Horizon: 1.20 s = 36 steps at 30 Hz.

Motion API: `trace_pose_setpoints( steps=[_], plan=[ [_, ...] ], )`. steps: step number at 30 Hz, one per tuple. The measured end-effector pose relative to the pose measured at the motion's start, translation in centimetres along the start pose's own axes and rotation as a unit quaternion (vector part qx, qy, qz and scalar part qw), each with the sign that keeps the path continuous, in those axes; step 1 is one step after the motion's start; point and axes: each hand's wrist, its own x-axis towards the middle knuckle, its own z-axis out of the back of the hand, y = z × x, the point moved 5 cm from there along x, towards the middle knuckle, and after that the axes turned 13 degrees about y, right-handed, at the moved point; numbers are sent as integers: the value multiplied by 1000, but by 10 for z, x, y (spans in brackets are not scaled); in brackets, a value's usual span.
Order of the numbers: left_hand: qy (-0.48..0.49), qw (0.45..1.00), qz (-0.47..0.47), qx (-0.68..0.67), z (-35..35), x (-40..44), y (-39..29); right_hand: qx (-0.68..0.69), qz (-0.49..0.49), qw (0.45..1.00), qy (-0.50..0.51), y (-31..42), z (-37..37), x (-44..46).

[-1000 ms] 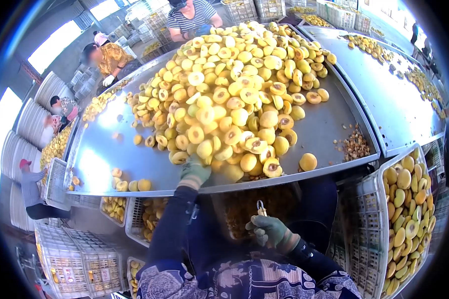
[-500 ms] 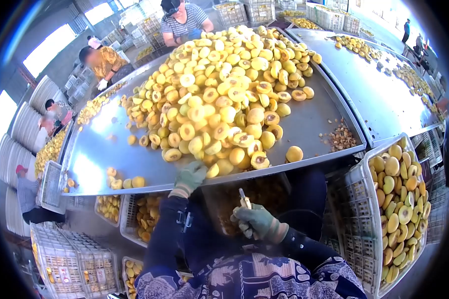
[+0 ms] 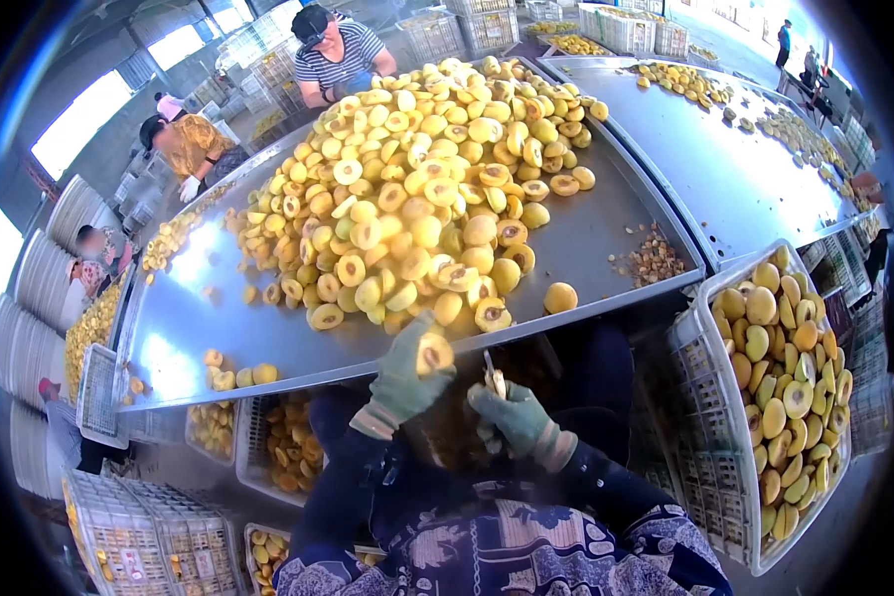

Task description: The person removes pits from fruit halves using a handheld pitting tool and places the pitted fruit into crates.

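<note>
My left hand (image 3: pixel 404 382), in a grey-green glove, is closed on a halved yellow fruit (image 3: pixel 434 354), apricot- or peach-like, its cut face turned toward my right. Beside it, my gloved right hand (image 3: pixel 515 417) grips a small knife (image 3: pixel 491 373) with its short blade pointing up. A narrow gap lies between the blade and the fruit. Both hands are just off the front edge of the metal table (image 3: pixel 606 283). On that table rises a large heap of halved fruit (image 3: pixel 407 199), many halves showing brown centres. One fruit (image 3: pixel 560 297) sits apart near the edge.
A white crate (image 3: pixel 735 497) full of halves stands at my right. Another fruit-filled crate (image 3: pixel 253 447) is below the table at left. Pits (image 3: pixel 656 260) lie on the table's right. A person in a striped shirt (image 3: pixel 343 60) works across from me.
My left hand has lifted from the heap's front edge, now with a fruit half in it, and come closer to the knife. The view has shifted slightly.
</note>
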Motion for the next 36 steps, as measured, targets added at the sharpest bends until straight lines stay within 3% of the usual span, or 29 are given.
trace_pose_setpoints(
  steps=[2, 4, 7, 9, 10, 13, 14, 15, 17, 18, 20, 21, 22, 24, 25, 28, 29, 31, 34, 35, 36],
  plan=[
    [72, 995, 22, -64, -2, 2, -26, -77, 33, 996, -35, 11, 2, 3],
    [93, 991, -31, -88, -2, 5, -55, -86, 36, 995, -40, 15, 0, 4],
    [36, 957, 28, -288, -7, 2, -62, 9, 59, 998, 33, 9, 3, 8],
    [-18, 875, 100, -473, -26, -5, -50, 71, 88, 987, 111, 8, -4, 10],
    [-46, 818, 135, -557, -36, -8, -46, 66, 81, 990, 90, 6, -5, 11],
    [-62, 781, 168, -599, -46, -6, -52, 15, 82, 996, 37, 9, -11, 6],
    [-67, 762, 174, -620, -48, -7, -52, 97, 62, 992, 49, 3, -8, 9],
    [-87, 758, 160, -626, -49, -5, -51, 178, 41, 981, 62, -6, -3, 14],
    [-89, 820, 140, -547, -47, -10, -66, 302, -3, 946, 118, -15, -1, 21],
    [-95, 851, 129, -500, -39, -9, -74, 243, 41, 964, 103, -2, -10, 9],
    [-81, 830, 122, -538, -45, -15, -55, 188, 30, 973, 128, -14, -6, 9],
    [-79, 817, 125, -557, -43, -16, -52, 140, 98, 981, 95, -10, -6, 9],
    [-77, 803, 126, -577, -41, -17, -48, 8, 55, 998, 30, -1, -1, -1],
    [-24, 845, 121, -521, -51, -21, -38, 84, 97, 988, 80, 3, 2, 5],
    [-26, 870, 144, -471, -48, -22, -45, 27, 130, 990, 47, -1, 9, 10],
    [-82, 901, 134, -404, -41, -18, -57, 257, 23, 934, 246, -23, 7, 19],
    [-102, 891, 130, -422, -39, -17, -61, 332, 26, 907, 258, -24, 6, 22],
    [-107, 892, 138, -416, -45, -18, -68, 133, 42, 980, 143, -28, 9, 28],
    [-173, 851, 167, -466, -40, -24, -63, -108, 83, 991, 9, -8, -19, -2],
    [-176, 677, 237, -674, -43, -25, -61, -119, 65, 991, 17, 1, -31, -14],
    [-171, 680, 236, -673, -36, -21, -63, -131, 46, 990, 29, 6, -39, -22]
  ],
)
